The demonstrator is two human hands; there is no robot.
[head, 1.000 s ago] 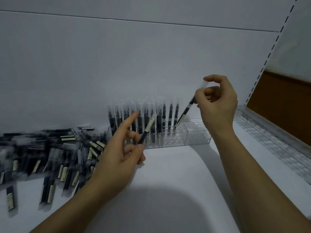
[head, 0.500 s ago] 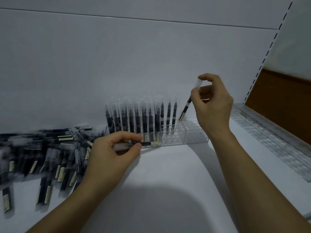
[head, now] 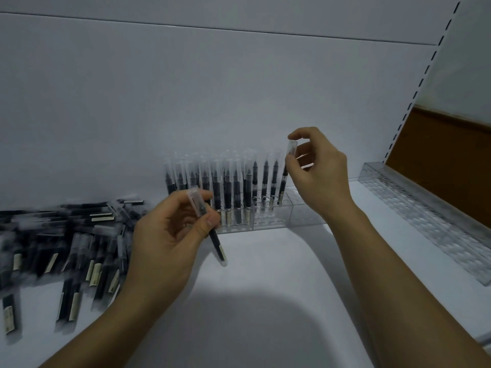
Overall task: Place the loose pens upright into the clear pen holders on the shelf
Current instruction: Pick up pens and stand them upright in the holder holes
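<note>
A clear pen holder (head: pixel 268 223) stands against the back wall of the white shelf, its left part filled with several upright black pens (head: pixel 225 187) with clear caps. My right hand (head: pixel 316 171) pinches a pen (head: pixel 284 179) near its cap, holding it almost upright with its lower end at the holder's top, right of the standing pens. My left hand (head: pixel 170 235) grips another pen (head: pixel 210 229) in front of the holder, cap up and tail slanting down to the right. A heap of loose pens (head: pixel 66 240) lies on the shelf at the left.
A second clear holder (head: pixel 305 213) adjoins the first on its right. A long clear holder strip (head: pixel 430 216) runs along the shelf's right side, by a brown panel and a slotted upright. White shelf surface (head: pixel 265 301) spreads between my forearms.
My right hand has lowered its pen and stood it nearly upright at the holder. My left hand has turned its pen from lying level to cap up, and lifted slightly.
</note>
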